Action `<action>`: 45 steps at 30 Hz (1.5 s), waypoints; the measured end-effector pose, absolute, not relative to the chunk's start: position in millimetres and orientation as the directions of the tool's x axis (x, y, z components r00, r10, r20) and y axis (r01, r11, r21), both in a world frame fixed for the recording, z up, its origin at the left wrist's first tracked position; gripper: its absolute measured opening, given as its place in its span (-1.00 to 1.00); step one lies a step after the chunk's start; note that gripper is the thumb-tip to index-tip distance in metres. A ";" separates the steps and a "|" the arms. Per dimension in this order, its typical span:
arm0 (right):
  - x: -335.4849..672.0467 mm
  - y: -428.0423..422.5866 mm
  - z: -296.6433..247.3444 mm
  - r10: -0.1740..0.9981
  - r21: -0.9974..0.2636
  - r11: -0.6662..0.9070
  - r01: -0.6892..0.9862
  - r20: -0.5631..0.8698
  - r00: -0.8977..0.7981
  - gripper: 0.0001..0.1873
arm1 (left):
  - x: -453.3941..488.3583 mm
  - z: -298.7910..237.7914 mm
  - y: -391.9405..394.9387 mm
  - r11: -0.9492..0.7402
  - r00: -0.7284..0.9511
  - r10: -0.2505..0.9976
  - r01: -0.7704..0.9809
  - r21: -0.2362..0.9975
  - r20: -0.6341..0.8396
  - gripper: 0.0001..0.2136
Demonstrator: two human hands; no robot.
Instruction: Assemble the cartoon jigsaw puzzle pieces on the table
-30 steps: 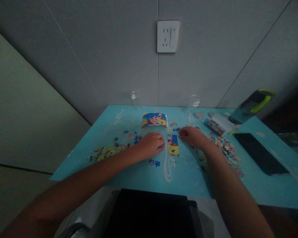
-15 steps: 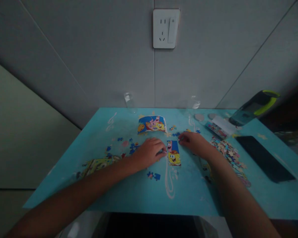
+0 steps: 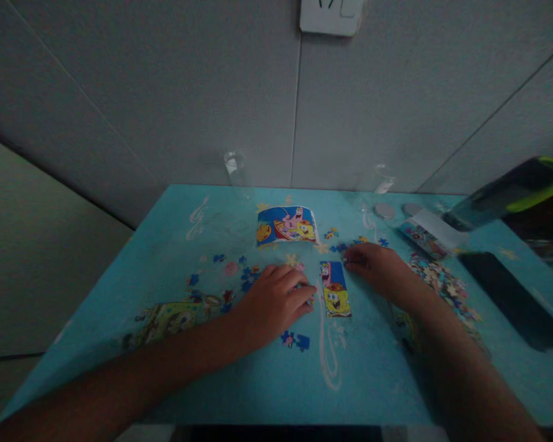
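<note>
Between my hands lies a small joined strip of jigsaw puzzle with yellow and pink cartoon figures on blue. To its left, my left hand rests low over the table, fingers stretched towards the strip, and some pieces show partly under them. On the other side, my right hand pinches what looks like a puzzle piece at the strip's upper right; the fingers mostly hide it. Behind them is a curled reference picture of the same figures. Loose blue pieces lie left of my left hand.
A pile of mixed pieces lies beside my right forearm, near a dark flat slab. Clear jars, round lids, a small box and a dark bottle stand farther back. Two joined pieces lie in front.
My left fingers have uncurled from a pinch and now stretch out flatter. My right hand keeps its pinch by the strip. The camera view has tilted downward.
</note>
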State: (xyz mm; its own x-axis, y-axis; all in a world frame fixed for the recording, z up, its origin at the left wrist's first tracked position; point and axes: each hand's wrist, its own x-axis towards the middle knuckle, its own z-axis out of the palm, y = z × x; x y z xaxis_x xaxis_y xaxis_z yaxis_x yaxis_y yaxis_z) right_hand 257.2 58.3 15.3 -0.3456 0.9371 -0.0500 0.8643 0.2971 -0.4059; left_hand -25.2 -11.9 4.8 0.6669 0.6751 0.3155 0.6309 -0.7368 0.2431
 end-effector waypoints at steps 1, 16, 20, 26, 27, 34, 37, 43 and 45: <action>257.2 58.0 15.4 0.937 -0.395 0.300 0.868 -0.047 -0.345 -0.82 | -32.1 7.3 -14.1 -0.741 0.665 0.667 0.639 0.207 0.338 -0.74; 210.1 29.6 18.3 0.949 -0.699 0.254 0.669 0.047 -0.312 -0.75 | -93.7 5.9 -6.3 -0.743 0.648 0.647 0.654 0.142 0.401 -0.83; 201.1 24.9 9.6 0.943 -0.706 0.253 0.662 0.026 -0.332 -0.76 | -85.2 2.8 -11.7 -0.783 0.702 0.612 0.602 0.155 0.364 -0.81; 211.8 32.3 16.0 0.963 -0.639 0.253 0.727 0.090 -0.256 -0.73 | -86.5 3.5 -13.1 -0.792 0.703 0.607 0.577 0.200 0.372 -0.83; 215.1 34.4 17.7 0.964 -0.611 0.261 0.747 0.123 -0.236 -0.73 | -86.4 3.3 -13.6 -0.790 0.700 0.610 0.573 0.217 0.371 -0.83; 237.0 47.5 19.6 0.973 -0.540 0.206 0.816 0.200 -0.113 -0.75 | -81.8 0.9 -20.4 -0.777 0.712 0.625 0.528 0.342 0.319 -0.85; 239.6 49.8 19.7 0.975 -0.497 0.204 0.843 0.176 -0.132 -0.75 | -80.7 1.6 -22.5 -0.780 0.714 0.620 0.515 0.356 0.324 -0.83; 236.5 48.7 24.0 0.976 -0.466 0.218 0.858 0.125 -0.181 -0.74 | -79.0 4.7 -27.4 -0.720 0.684 0.658 0.450 0.528 0.315 -0.84; 235.8 48.5 24.8 0.976 -0.457 0.215 0.863 0.117 -0.182 -0.74 | -78.8 4.1 -29.3 -0.737 0.704 0.639 0.442 0.512 0.312 -0.83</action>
